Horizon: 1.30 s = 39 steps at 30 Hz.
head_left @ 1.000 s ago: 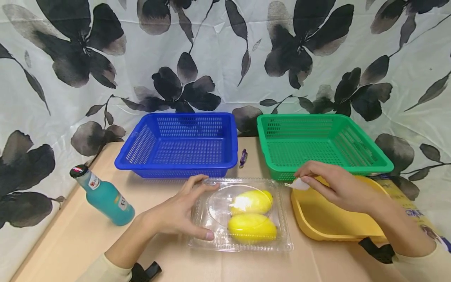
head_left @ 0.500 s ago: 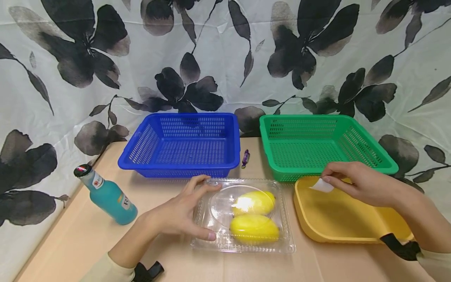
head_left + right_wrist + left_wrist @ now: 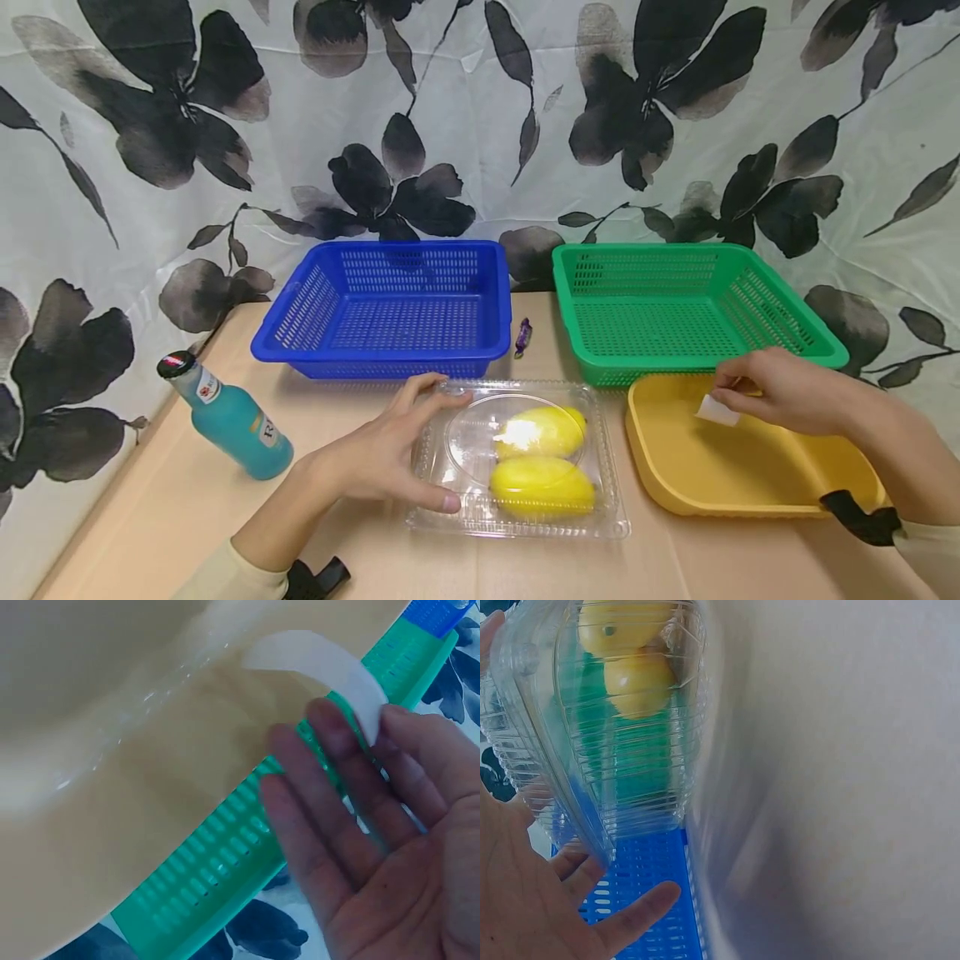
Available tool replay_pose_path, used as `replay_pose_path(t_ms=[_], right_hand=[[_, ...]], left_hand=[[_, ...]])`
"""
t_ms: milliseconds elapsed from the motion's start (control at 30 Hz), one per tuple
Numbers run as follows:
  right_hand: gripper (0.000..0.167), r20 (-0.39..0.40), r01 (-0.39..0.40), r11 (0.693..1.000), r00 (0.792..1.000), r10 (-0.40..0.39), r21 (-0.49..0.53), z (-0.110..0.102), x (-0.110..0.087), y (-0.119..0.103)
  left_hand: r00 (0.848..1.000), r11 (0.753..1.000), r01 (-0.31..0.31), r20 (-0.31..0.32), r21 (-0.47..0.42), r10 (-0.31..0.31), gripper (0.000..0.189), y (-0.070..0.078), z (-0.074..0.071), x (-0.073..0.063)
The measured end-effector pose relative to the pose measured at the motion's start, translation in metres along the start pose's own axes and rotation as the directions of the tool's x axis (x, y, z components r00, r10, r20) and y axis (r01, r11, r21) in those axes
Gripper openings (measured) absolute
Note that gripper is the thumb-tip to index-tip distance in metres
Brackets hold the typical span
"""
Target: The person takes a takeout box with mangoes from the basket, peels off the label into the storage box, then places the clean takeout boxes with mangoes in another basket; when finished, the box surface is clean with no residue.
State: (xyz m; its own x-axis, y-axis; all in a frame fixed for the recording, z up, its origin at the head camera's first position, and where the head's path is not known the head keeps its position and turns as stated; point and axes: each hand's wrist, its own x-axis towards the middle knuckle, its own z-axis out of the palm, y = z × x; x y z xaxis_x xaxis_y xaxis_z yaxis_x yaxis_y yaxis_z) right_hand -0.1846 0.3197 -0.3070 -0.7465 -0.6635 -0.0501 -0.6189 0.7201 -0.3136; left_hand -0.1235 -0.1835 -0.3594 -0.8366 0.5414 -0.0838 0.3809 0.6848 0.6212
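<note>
A clear plastic clamshell container (image 3: 457,450) with its lid down sits in the middle of the table. Inside it lie two oval yellow fruits (image 3: 542,486), also seen through the ribbed wall in the left wrist view. My left hand (image 3: 375,467) spans the container's left side, fingers spread, thumb by the front corner and fingertips at the back one. Over a yellow tray (image 3: 667,496) on the right, my right hand (image 3: 787,392) pinches a thin white slip (image 3: 717,411) between thumb and index finger. In the right wrist view the slip (image 3: 315,656) curves, and the other fingers extend loosely.
A blue basket (image 3: 405,367) and a green basket (image 3: 600,367) stand along the back, with a purple-wrapped candy (image 3: 522,337) between them. A turquoise bottle (image 3: 240,433) with a dark cap is at the left. A floral cloth (image 3: 480,100) hangs behind.
My right hand has moved right with the white slip, from the yellow tray's left rim to over its inside. My left hand and the container have stayed in place.
</note>
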Motion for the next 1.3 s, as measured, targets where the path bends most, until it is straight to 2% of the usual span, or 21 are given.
replay_pose_path(t_ms=[133, 400, 533, 600, 800, 933, 1100, 1300], right_hand=[[0.012, 0.060, -0.086, 0.995, 0.994, 0.090, -0.055, -0.001, -0.001, 0.004], [0.012, 0.121, -0.180, 0.975, 0.973, 0.196, -0.127, 0.001, -0.005, 0.013], [0.013, 0.136, -0.154, 0.983, 0.977, 0.167, -0.097, 0.003, -0.006, 0.017], [0.014, 0.162, -0.152, 0.987, 0.974, 0.158, -0.052, 0.005, -0.007, 0.018], [0.012, 0.286, -0.160, 0.981, 0.950, 0.124, 0.108, 0.011, -0.009, 0.020], [0.009, 0.332, -0.162, 0.967, 0.939, 0.089, 0.199, 0.011, -0.009, 0.018], [0.008, 0.340, -0.168, 0.976, 0.934, 0.112, 0.139, 0.008, -0.010, 0.019], [0.038, 0.319, -0.156, 0.979, 0.942, 0.108, 0.131, 0.006, -0.010, 0.017]], left_hand=[[1.000, 1.000, 0.003, -0.001, -0.001, -0.003, 0.114, 0.000, 0.000, -0.001], [1.000, 1.000, -0.020, -0.007, 0.000, 0.020, 0.114, -0.001, 0.000, 0.000], [1.000, 1.000, -0.028, -0.013, -0.004, 0.028, 0.113, -0.002, 0.000, 0.000], [1.000, 1.000, -0.027, -0.010, -0.008, 0.027, 0.113, -0.002, 0.000, 0.000], [1.000, 1.000, -0.029, -0.005, -0.011, 0.028, 0.113, -0.004, 0.002, 0.000], [0.999, 0.999, -0.033, -0.005, -0.009, 0.033, 0.113, -0.004, 0.000, 0.000], [1.000, 1.000, -0.026, -0.007, -0.014, 0.026, 0.114, -0.002, -0.002, 0.001], [1.000, 1.000, -0.014, 0.000, -0.028, 0.014, 0.111, -0.002, 0.000, -0.001]])
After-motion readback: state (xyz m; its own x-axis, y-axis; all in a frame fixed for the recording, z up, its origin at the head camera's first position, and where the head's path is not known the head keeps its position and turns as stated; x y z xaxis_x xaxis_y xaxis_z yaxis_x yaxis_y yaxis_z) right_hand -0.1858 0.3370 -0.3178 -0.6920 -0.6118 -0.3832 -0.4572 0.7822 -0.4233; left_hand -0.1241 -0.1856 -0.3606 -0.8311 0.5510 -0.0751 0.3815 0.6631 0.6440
